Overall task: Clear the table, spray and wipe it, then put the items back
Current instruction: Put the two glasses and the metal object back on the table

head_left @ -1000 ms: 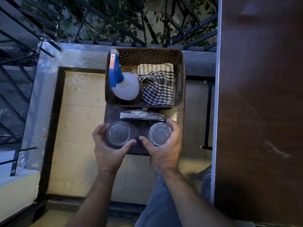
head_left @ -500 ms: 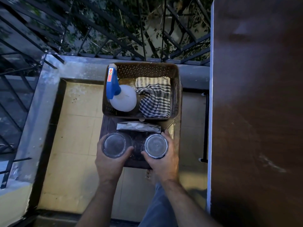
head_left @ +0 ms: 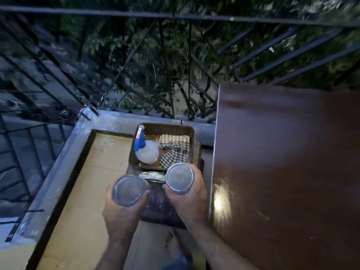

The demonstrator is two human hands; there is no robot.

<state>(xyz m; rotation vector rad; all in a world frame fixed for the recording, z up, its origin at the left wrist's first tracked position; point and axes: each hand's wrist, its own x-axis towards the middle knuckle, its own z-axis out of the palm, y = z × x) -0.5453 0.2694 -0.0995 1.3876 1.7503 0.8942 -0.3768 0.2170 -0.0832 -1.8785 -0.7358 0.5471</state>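
Note:
My left hand [head_left: 121, 217] grips a clear glass jar [head_left: 129, 190] from below, lifted above a small dark stool [head_left: 161, 209]. A second clear glass jar [head_left: 180, 178] is wrapped in my right hand [head_left: 190, 201] and held a bit higher, close to the brown table [head_left: 282, 162] on the right. Behind the jars, a brown perforated basket [head_left: 165, 128] on the stool holds a white spray bottle [head_left: 147, 153] with a blue trigger head and a checked cloth [head_left: 175, 152]. A pale folded item [head_left: 153, 175] lies between basket and jars.
A black metal railing [head_left: 175, 15] and a grey parapet ledge [head_left: 58, 172] enclose the balcony at the left and back. The tiled floor [head_left: 81, 201] lies below to the left. My foot [head_left: 169, 242] shows under the stool's near edge.
Both hands have lifted the two jars off the stool, the right one higher. The view has tilted up and the table's far edge has come into sight.

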